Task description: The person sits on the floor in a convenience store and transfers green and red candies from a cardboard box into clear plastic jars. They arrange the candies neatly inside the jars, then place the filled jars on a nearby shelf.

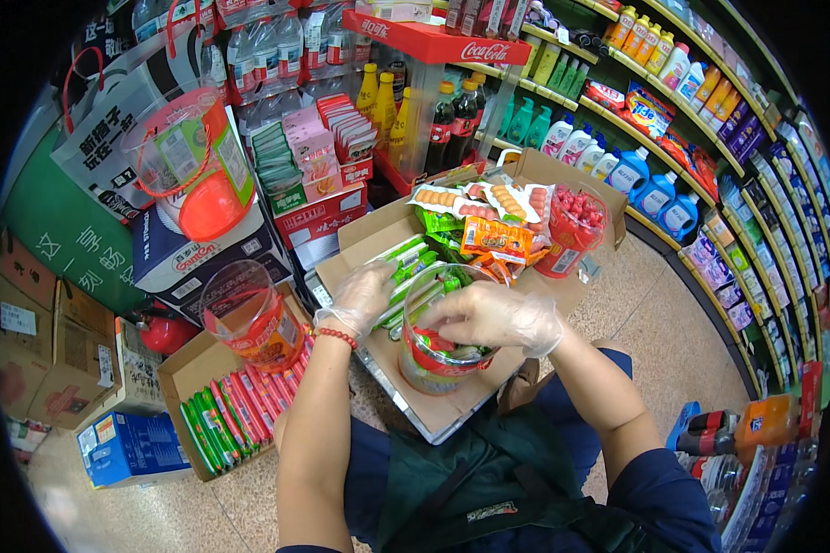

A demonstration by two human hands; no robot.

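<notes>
Both hands wear clear plastic gloves. My right hand (487, 318) reaches into the mouth of a clear plastic bucket (443, 377) with a red band, its fingers bent over packets inside; whether they grip one cannot be told. My left hand (363, 290) rests at green stick-shaped snack packets (408, 256) in an open cardboard box, fingertips on or close to them. Behind the bucket lie an orange snack packet (496, 240) and packs of small sausages (512, 203). A clear bucket of red-wrapped pieces (573, 235) stands at the box's right side.
At left, an open carton (207, 464) holds pink and green sticks, with a clear red-labelled bucket (270, 339) on it. Another bucket (214, 200) stands on a dark box. Behind are a red Coca-Cola rack (436, 41) and snack boxes (318, 214). Curved shelves (664, 148) line the right.
</notes>
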